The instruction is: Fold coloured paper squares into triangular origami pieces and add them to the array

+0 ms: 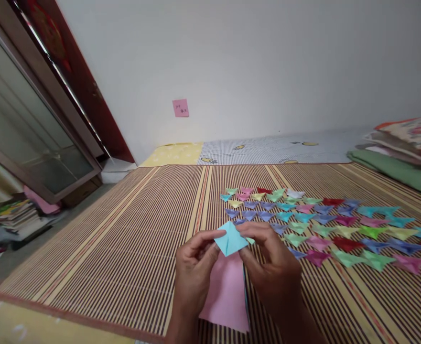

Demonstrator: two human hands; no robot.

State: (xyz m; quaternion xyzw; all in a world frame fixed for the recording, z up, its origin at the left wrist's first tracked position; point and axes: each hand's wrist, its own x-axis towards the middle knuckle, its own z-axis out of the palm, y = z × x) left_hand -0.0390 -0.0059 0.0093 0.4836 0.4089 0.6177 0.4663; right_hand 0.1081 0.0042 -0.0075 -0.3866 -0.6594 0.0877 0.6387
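A light blue paper (231,240), folded into a small diamond, is held up between both hands. My left hand (197,267) pinches its left corner between thumb and fingers. At the right corner, my right hand (271,263) grips it the same way. Below the folded piece, pink paper (226,294) lies on the striped mat (124,248), with a thin blue edge showing along its right side. To the right, rows of small folded paper pieces (346,232) in several colours rest on the mat.
Folded bedding and a patterned cushion (416,138) are at the right edge. A pink note (180,108) is on the white wall (249,62). A glass-panelled door (34,110) and stacked books (15,215) are at the left.
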